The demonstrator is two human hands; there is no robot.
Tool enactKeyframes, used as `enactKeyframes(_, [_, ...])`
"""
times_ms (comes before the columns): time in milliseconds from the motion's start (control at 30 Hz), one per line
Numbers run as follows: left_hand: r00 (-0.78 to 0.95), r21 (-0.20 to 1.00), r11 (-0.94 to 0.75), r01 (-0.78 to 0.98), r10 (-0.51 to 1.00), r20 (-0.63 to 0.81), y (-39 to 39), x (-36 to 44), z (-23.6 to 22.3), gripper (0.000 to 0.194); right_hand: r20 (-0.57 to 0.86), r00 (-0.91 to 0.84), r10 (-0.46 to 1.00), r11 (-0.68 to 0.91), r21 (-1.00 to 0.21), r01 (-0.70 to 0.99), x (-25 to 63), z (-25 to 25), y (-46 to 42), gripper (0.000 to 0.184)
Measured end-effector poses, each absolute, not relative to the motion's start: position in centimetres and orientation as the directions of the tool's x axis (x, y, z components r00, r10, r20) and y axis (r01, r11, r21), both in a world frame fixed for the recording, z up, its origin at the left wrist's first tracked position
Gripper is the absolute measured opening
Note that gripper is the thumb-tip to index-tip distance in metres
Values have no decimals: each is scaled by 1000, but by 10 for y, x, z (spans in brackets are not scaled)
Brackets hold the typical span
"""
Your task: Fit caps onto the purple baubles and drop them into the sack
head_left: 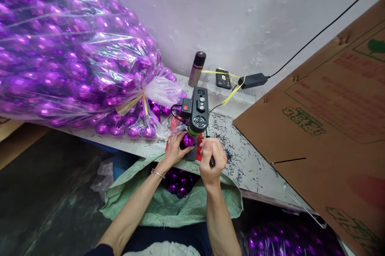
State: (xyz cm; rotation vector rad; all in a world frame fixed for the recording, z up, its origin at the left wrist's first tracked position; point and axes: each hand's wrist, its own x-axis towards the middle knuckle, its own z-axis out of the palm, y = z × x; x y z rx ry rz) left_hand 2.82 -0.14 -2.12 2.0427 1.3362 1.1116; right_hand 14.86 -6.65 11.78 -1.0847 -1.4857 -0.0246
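Note:
A shiny purple faceted ball (188, 140) sits beneath the head of a small black bench press machine (199, 107). My left hand (173, 148) grips that ball from the left, with thumb and fingers around it. On the machine's right side, my right hand (213, 160) is closed in a fist around the black-tipped lever handle (212, 162). Under the machine's base lies something red (199, 148), partly covered. Just below my hands, an open green woven sack (168, 214) hangs at the table edge with several purple balls (180, 190) inside.
A large clear bag (75, 47) of purple balls, tied with yellow ribbon, fills the left. Thin black scraps litter the table (255, 172). Behind the machine stand a dark bottle (196, 72), a phone-like object (223, 78) and a power adapter (254, 81). A cardboard box (325, 119) bounds the right.

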Motion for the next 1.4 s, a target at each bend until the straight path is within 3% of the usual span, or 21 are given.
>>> enactKeyframes(533, [218, 715, -461, 525, 885, 410, -4, 29, -36, 61, 835, 235, 497, 591, -524, 613, 143, 52, -63, 28])
enactKeyframes(1400, [213, 715, -472, 515, 879, 427, 0, 30, -35, 55, 868, 253, 426, 652, -489, 579, 142, 31, -50, 30])
